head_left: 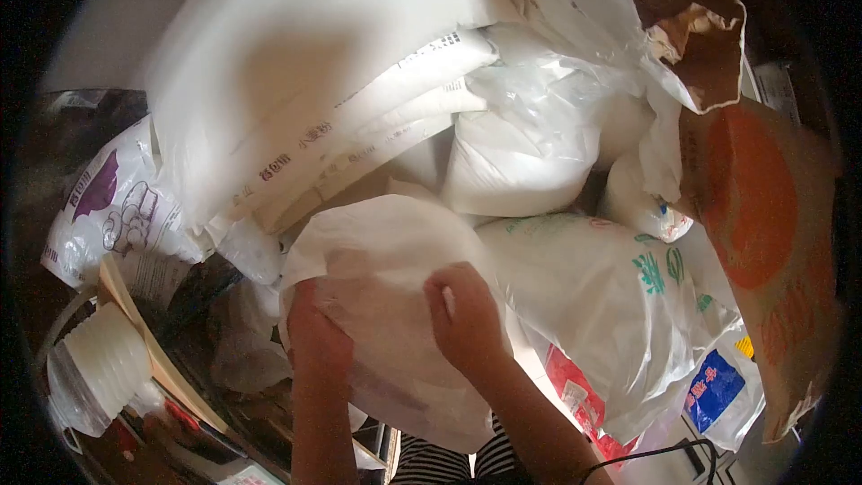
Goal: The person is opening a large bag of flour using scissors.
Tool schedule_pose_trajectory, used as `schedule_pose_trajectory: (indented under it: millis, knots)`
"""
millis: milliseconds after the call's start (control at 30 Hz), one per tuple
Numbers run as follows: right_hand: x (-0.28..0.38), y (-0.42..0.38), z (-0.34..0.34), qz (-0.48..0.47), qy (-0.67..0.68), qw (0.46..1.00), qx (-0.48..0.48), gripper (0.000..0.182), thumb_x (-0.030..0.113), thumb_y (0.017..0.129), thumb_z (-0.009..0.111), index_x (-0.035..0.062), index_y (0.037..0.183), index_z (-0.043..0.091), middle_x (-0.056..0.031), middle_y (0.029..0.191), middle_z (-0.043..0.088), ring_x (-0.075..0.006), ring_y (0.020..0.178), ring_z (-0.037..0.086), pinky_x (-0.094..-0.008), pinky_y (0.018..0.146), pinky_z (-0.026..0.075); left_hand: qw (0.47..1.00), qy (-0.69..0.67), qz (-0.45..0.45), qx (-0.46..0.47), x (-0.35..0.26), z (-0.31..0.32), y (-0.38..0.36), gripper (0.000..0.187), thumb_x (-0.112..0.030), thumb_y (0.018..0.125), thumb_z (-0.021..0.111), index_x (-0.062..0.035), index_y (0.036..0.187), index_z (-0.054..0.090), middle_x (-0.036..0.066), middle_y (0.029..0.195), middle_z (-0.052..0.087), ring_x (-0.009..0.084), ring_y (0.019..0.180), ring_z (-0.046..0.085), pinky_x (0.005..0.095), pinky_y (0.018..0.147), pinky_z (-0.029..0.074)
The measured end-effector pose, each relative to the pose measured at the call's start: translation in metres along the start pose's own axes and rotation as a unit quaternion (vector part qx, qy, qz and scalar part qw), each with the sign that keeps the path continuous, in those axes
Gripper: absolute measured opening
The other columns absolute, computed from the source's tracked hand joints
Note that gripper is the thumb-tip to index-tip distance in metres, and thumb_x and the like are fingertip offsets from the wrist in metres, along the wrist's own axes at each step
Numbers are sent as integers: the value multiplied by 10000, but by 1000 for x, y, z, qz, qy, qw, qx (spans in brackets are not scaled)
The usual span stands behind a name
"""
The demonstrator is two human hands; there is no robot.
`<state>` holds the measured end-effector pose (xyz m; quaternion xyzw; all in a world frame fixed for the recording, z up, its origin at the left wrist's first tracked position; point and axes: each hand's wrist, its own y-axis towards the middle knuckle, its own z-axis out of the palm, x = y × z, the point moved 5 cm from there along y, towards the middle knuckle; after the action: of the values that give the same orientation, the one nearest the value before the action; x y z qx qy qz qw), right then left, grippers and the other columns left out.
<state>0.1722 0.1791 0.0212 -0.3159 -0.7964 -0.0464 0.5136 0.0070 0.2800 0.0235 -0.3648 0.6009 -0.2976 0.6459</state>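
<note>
A striped garment (453,462) is seen at the bottom edge, nearest the camera, with both forearms rising from it. The left hand (316,334) and the right hand (465,319) are pressed onto a white bag (386,242) held in front of the body; the hands are set apart, one at each side of the bag's front, fingers curled into its thin plastic. Whether the bag's mouth is tied or open cannot be told, since it is hidden by the folds. The bag is judged to be in mid-handling: gripped, not set down. Just to its right a bag with green print (611,292) is seen, with a red packet (575,395) and a blue-labelled packet (714,391) below it. Behind, large white sacks (296,63) are piled, and a torn brown sack (763,216) stands at the right. At the left, a purple-printed bag (112,207) and a stack of white cups (108,359) are seen.
</note>
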Motion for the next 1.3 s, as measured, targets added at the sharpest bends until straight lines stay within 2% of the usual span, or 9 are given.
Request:
schedule_pose_trajectory:
  millis: [33, 67, 133, 200, 433, 633, 833, 1067, 1300]
  knots:
    - [-9, -10, -8, 12, 12, 1000, -14, 63, 43, 823, 612, 39, 874, 574, -145, 848, 584, -312, 852, 581, -383, 758, 460, 986, -152, -68, -22, 4, 4, -5, 405, -203, 849, 601, -10, 1197, 530, 118, 1091, 619, 257, 1014, 587, 334, 909, 439]
    - [-16, -20, -16, 26, 23, 999, -27, 64, 35, 829, 607, 34, 884, 574, -146, 849, 587, -306, 854, 585, -375, 757, 464, 995, 96, 23, -22, -1, -1, -6, 417, -178, 832, 618, -10, 1203, 531, 131, 1121, 606, 272, 1025, 588, 354, 906, 454]
    - [-24, -41, -30, 51, 19, 998, -24, 66, 22, 836, 603, 26, 895, 574, -144, 861, 594, -298, 851, 594, -362, 755, 471, 810, 553, 196, -10, -5, -1, -15, 449, -127, 798, 653, -9, 1215, 532, 158, 1180, 578, 304, 1048, 590, 394, 899, 485]
    - [-32, -60, -39, 74, 23, 997, -12, 74, 25, 837, 611, 25, 902, 577, -141, 871, 600, -292, 846, 601, -354, 752, 477, 811, 578, 86, -34, 12, -10, -20, 474, -141, 805, 662, -12, 1237, 514, 163, 1218, 557, 311, 1075, 572, 403, 897, 482]
    - [-44, -108, -51, 54, -38, 998, 2, 155, 75, 773, 699, 59, 899, 610, -112, 879, 616, -281, 844, 608, -354, 756, 493, 952, 272, -124, 62, 66, 3, -62, 531, -203, 821, 697, -5, 1256, 465, 140, 1201, 541, 252, 1010, 567, 330, 820, 483]
    - [-27, -101, -46, 13, -35, 999, -38, 229, 105, 709, 758, 110, 917, 666, -75, 875, 624, -272, 846, 607, -370, 750, 494, 899, 413, -140, 48, 75, -11, -59, 459, -228, 821, 696, 4, 1184, 537, 99, 1040, 606, 203, 907, 578, 315, 768, 466]
    - [-14, -93, -35, -68, -83, 992, -59, 215, 47, 691, 724, 71, 880, 624, -79, 843, 609, -276, 805, 592, -369, 701, 473, 930, 351, -55, 100, 72, -4, -66, 442, -264, 831, 680, 34, 1135, 560, 97, 1021, 615, 169, 874, 580, 304, 740, 471]
    - [-26, -99, -51, -3, -134, 981, -139, 187, 82, 673, 709, 78, 790, 563, -76, 842, 598, -287, 791, 574, -397, 695, 423, 938, 317, -106, 92, 66, 1, -73, 407, -238, 863, 642, 19, 1164, 549, 83, 1037, 617, 171, 909, 584, 316, 760, 480]
    - [-7, -97, -40, -124, -120, 981, -88, 182, 68, 668, 702, 88, 809, 590, -42, 875, 614, -251, 819, 580, -365, 755, 413, 936, 314, -98, 123, 70, -3, -72, 439, -297, 858, 647, 12, 1158, 557, 71, 1014, 613, 152, 880, 566, 300, 758, 475]
